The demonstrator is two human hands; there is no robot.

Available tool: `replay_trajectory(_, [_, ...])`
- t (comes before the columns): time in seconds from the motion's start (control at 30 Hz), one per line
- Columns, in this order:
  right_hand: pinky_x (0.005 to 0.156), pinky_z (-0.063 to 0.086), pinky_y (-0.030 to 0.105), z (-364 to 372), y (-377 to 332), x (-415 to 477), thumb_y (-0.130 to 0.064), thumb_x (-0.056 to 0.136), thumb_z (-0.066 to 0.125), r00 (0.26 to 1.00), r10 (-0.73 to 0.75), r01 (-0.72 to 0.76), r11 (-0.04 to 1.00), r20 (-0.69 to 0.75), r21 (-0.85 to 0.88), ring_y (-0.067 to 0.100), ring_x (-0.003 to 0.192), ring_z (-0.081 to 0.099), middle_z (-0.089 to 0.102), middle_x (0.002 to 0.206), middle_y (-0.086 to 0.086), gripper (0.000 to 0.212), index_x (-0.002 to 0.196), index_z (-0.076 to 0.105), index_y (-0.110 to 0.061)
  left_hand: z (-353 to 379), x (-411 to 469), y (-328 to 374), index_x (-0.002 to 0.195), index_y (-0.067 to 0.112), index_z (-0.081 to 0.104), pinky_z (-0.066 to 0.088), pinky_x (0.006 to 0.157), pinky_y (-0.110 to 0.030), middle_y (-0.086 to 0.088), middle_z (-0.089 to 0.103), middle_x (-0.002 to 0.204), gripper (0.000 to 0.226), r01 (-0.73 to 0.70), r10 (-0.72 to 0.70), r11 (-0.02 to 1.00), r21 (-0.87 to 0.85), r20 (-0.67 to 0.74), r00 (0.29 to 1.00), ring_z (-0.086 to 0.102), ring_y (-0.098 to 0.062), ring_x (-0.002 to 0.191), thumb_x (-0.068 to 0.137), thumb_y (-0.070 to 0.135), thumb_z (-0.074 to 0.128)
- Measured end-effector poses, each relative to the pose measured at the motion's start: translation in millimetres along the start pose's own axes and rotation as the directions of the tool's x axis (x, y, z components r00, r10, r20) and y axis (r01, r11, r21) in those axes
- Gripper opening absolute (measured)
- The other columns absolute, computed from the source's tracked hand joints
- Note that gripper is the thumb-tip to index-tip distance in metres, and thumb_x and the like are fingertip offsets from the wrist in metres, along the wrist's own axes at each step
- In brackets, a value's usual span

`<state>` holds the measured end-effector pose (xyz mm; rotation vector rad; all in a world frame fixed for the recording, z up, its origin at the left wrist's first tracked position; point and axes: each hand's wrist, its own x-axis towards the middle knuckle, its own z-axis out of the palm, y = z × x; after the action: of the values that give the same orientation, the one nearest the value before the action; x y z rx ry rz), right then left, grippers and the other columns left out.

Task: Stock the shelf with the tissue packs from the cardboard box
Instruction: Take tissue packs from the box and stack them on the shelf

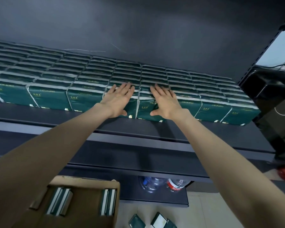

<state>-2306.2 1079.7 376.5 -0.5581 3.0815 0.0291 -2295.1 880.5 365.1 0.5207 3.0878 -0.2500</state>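
Down at your left, the cardboard box (85, 180) is holding a few tissue packs (59, 201) on edge. Up on the shelf (56, 116), rows of packs (48, 96) are sitting tight across the width. Your left hand (118, 100) is lying flat on a front pack (132, 105), grip released, fingers straight. Your right hand (165, 103) is lying flat on the neighbouring pack (145, 110), grip released too. Lower right, bottles (176, 185) are lying on the lowest shelf.
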Motion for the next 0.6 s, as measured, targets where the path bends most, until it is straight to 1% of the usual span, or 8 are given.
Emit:
replay_trajectory(0.07, [0.118, -0.001, 0.045, 2.8, 2.6, 4.1, -0.038, 0.085, 0.068, 0.999, -0.002, 0.003, 1.000, 0.049, -0.024, 0.025, 0.148, -0.001, -0.001, 0.161, 0.002, 0.099, 0.153, -0.001, -0.018, 0.1, 0.8, 0.6, 0.151, 0.008, -0.008, 0.002, 0.119, -0.041, -0.011, -0.010, 0.159, 0.103, -0.001, 0.001, 1.000, 0.004, 0.006, 1.000, -0.007, -0.023, 0.147, 0.086, 0.034, 0.067])
replay_trajectory(0.23, [0.118, -0.002, 0.049, 0.6, 0.8, 7.1, -0.039, 0.087, 0.065, 0.997, -0.001, 0.004, 0.999, 0.074, -0.043, 0.025, 0.148, -0.002, -0.002, 0.161, 0.002, 0.097, 0.153, -0.003, -0.018, -0.2, 3.1, 0.8, 0.150, 0.008, -0.009, 0.002, 0.119, -0.042, -0.011, -0.009, 0.159, 0.103, 0.000, 0.000, 1.000, 0.004, 0.025, 1.000, -0.007, -0.022, 0.147, 0.086, 0.035, 0.067])
replay_trajectory(0.37, [0.118, -0.002, 0.050, -8.1, -4.6, 5.8, -0.040, 0.083, 0.069, 0.993, 0.022, -0.015, 0.998, 0.119, -0.066, 0.025, 0.148, -0.001, -0.001, 0.161, 0.003, 0.101, 0.153, -0.002, -0.019, -10.0, 0.1, 0.1, 0.151, 0.011, -0.007, -0.001, 0.119, -0.042, -0.009, -0.008, 0.160, 0.107, 0.013, -0.012, 1.000, -0.025, 0.049, 0.999, -0.006, -0.023, 0.147, 0.082, 0.039, 0.070])
replay_trajectory(0.43, [0.118, -0.001, 0.050, -17.6, -9.8, 2.1, -0.039, 0.079, 0.073, 0.990, 0.042, -0.038, 0.999, 0.136, -0.030, 0.026, 0.148, -0.001, 0.000, 0.161, 0.003, 0.106, 0.153, 0.000, -0.020, -17.3, -5.6, -2.7, 0.152, 0.012, -0.003, 0.000, 0.119, -0.042, -0.008, -0.006, 0.160, 0.106, 0.015, -0.013, 0.998, -0.063, 0.032, 0.999, -0.005, -0.023, 0.147, 0.081, 0.039, 0.071])
replay_trajectory(0.5, [0.118, 0.006, 0.049, -29.7, -17.4, -3.0, -0.034, 0.077, 0.076, 0.992, 0.040, -0.046, 0.998, 0.118, 0.045, 0.026, 0.147, 0.007, 0.007, 0.161, 0.005, 0.104, 0.153, 0.007, -0.018, -25.6, -15.8, -7.4, 0.152, 0.012, 0.005, 0.004, 0.118, -0.041, -0.008, 0.003, 0.160, 0.100, -0.006, 0.006, 0.995, -0.099, -0.003, 1.000, 0.002, -0.023, 0.147, 0.081, 0.038, 0.071])
replay_trajectory(0.6, [0.113, 0.028, 0.045, -47.9, -33.3, -12.9, -0.025, 0.078, 0.077, 0.998, 0.028, -0.038, 0.985, 0.060, 0.166, 0.029, 0.139, 0.031, 0.031, 0.154, 0.008, 0.089, 0.149, 0.026, -0.014, -36.9, -38.0, -19.0, 0.151, 0.013, 0.018, 0.020, 0.115, -0.040, -0.009, 0.022, 0.156, 0.090, -0.020, 0.009, 0.986, -0.166, -0.069, 0.998, 0.020, -0.026, 0.143, 0.082, 0.036, 0.071])
